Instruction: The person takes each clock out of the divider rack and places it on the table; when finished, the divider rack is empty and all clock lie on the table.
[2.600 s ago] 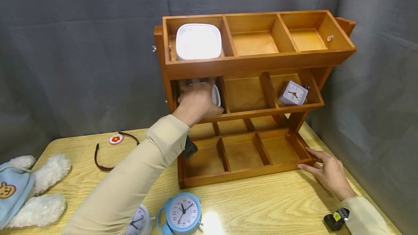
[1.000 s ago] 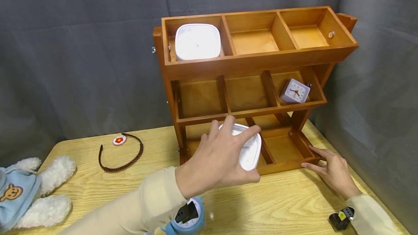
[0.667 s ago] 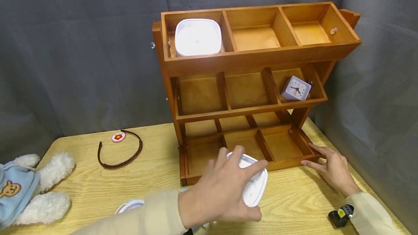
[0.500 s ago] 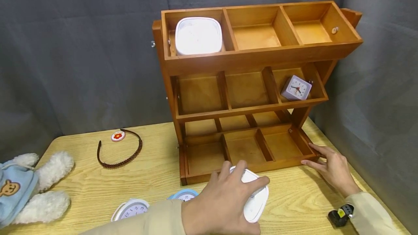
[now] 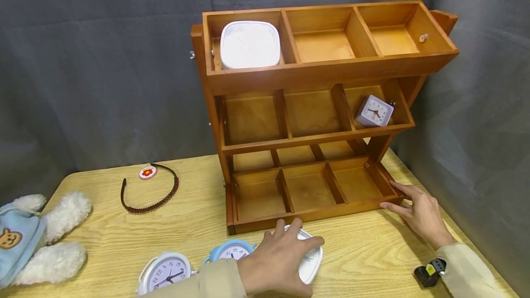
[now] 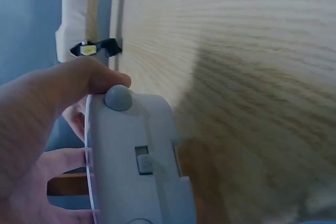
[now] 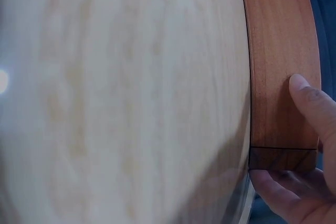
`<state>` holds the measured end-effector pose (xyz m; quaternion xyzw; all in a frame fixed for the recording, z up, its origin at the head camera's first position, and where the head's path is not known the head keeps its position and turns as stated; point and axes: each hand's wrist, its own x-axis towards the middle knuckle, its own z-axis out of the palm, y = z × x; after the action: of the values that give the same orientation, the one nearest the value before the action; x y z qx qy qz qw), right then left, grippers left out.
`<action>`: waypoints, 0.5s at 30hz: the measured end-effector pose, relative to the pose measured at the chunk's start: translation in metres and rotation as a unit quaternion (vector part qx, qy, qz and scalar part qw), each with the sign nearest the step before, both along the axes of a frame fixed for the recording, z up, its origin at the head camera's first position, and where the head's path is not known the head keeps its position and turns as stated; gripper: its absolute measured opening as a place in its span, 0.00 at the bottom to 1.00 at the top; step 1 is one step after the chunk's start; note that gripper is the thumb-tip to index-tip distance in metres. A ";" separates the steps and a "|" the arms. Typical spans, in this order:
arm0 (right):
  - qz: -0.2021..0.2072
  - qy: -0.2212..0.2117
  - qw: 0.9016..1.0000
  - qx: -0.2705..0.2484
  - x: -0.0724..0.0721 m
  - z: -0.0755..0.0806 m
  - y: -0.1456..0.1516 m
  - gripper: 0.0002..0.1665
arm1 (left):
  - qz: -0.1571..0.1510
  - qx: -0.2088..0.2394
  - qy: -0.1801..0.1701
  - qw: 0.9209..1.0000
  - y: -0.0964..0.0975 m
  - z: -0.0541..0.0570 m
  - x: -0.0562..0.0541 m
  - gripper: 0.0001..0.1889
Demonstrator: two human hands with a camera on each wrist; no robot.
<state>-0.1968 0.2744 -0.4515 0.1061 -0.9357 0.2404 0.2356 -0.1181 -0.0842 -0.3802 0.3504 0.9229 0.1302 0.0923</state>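
Note:
My left hand (image 5: 281,256) holds a white alarm clock (image 5: 311,261) by its edges, low over the table in front of the rack. In the left wrist view the clock's casing (image 6: 131,177) shows a rounded knob and a small switch; whether it touches the table I cannot tell. My right hand (image 5: 422,217) grips the lower right front corner of the brown wooden three-tier rack (image 5: 331,69), thumb on the front board (image 7: 278,51) and fingers round the end. A blue alarm clock (image 5: 233,248) and a round white alarm clock (image 5: 167,271) lie left of my left hand.
A lilac square clock (image 5: 374,111) sits in the middle tier's right compartment. A white rounded-square object (image 5: 250,45), washed out by glare, fills the top left one. A brown headband (image 5: 153,207), a flower badge (image 5: 147,172) and a plush toy (image 5: 49,243) lie left.
My left hand has taken the white clock out of the middle tier's left compartment and brought it down towards the table's front. My right hand stays on the rack's corner.

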 end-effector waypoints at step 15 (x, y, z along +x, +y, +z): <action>0.000 0.001 1.000 -0.002 0.001 0.000 -0.001 0.38 | 0.034 -0.025 -0.025 0.999 -0.001 -0.025 -0.010 0.42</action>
<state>-0.1961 0.2734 -0.4519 0.1062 -0.9350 0.2417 0.2368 -0.1285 -0.0854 -0.4055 0.3129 0.9347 0.1192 0.1195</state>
